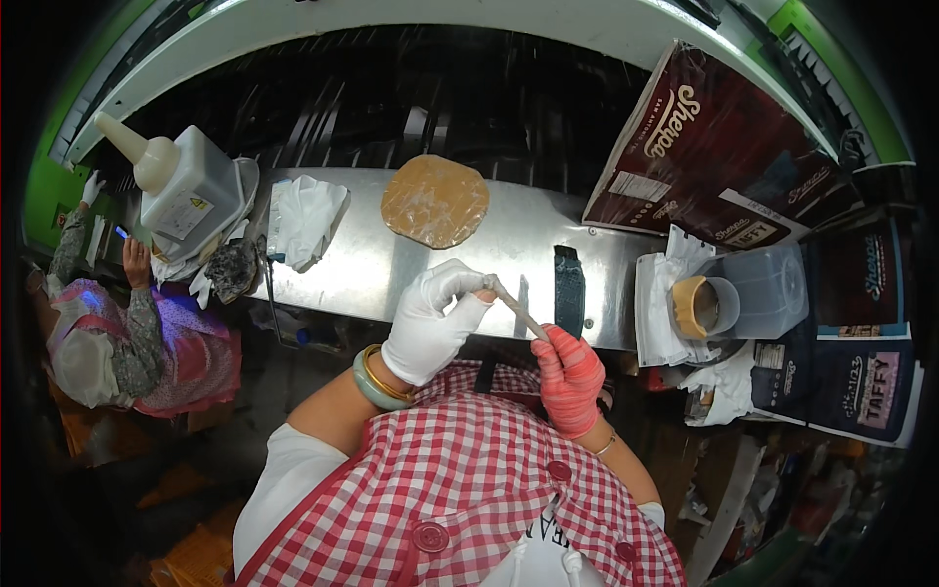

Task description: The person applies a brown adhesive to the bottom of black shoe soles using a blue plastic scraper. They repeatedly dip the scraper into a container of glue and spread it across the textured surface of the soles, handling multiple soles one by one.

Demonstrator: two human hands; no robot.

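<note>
by shelf edge, hands [494, 333] pinch stick [518, 310].

Both forearms rise from the lower edge, out of a red-and-white checked apron. The left hand [430, 321], in a white glove, is raised toward twelve o'clock, wrist bent, with bangles at the wrist; its thumb and fingertips [481, 285] are pinched together at its two o'clock side. The right hand [569, 375], in a red-pink knit glove, sits lower, at about four o'clock from the left, fingers curled into a closed grip, its forearm running off toward five o'clock.
</note>
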